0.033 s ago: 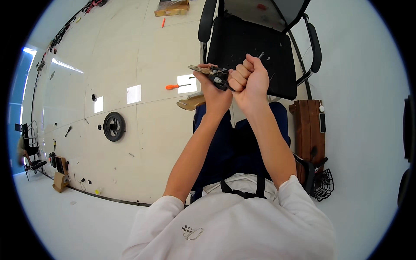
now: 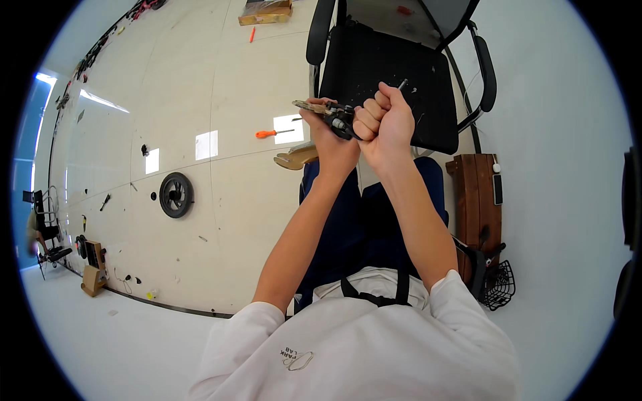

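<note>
Above my lap, my left hand [image 2: 334, 144] is closed round a black mechanical part [image 2: 340, 123] with small silvery details. A flat, worn tan-and-grey plate [image 2: 309, 106] sticks out to its left; whether the two are joined I cannot tell. My right hand [image 2: 382, 120] makes a fist against the right side of the part. From the top of that fist a thin metal rod [image 2: 403, 84] pokes out, the rest of it hidden by the fingers. Both hands are in front of the black seat of an office chair [image 2: 384, 60].
An orange-handled screwdriver [image 2: 266, 134] and a small black-tyred wheel [image 2: 176, 195] lie on the tiled floor to the left, among scattered small parts. At right stand a brown wooden box [image 2: 478, 200] and a black wire basket [image 2: 499, 286]. A cardboard box [image 2: 266, 12] lies at the far side.
</note>
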Demonstrator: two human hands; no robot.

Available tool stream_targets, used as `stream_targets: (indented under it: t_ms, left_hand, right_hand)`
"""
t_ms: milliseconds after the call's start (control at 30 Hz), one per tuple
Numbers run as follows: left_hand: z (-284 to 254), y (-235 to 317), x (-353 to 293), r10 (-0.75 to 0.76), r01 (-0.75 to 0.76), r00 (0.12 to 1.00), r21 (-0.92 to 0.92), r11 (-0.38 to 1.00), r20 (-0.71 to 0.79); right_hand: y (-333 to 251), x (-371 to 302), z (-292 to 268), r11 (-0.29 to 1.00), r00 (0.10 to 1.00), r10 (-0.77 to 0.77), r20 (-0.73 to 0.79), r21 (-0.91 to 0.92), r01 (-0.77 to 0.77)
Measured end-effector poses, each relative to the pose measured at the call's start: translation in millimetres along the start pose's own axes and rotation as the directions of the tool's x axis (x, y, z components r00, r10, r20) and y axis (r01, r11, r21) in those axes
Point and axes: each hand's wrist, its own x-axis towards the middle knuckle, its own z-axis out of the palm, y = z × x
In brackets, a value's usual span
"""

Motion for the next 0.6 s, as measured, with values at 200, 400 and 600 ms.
stream_targets:
  t_ms: [200, 400, 600]
  left_hand:
    - [3.7, -0.3, -3.5, 0.041, -0.041, 0.999, 0.034, 0.999, 0.010]
    - [4.7, 3.1, -3.8, 0.002, -0.002, 1.000, 0.001, 1.000, 0.014]
    - [4.9, 10.1, -2.3, 0.021, -0.021, 1.000, 0.015, 1.000, -0.002]
  right_hand:
    - [2.1, 2.8, 1.3, 0.996, 0.997, -0.052, -0.051, -0.076, 0.049]
    - [-0.9, 4.1, -0.9, 0.994, 0.997, -0.066, -0.050, -0.093, 0.061]
    - [-2.8, 6.8, -3.0, 0.990, 0.995, -0.095, -0.036, -0.106, 0.091]
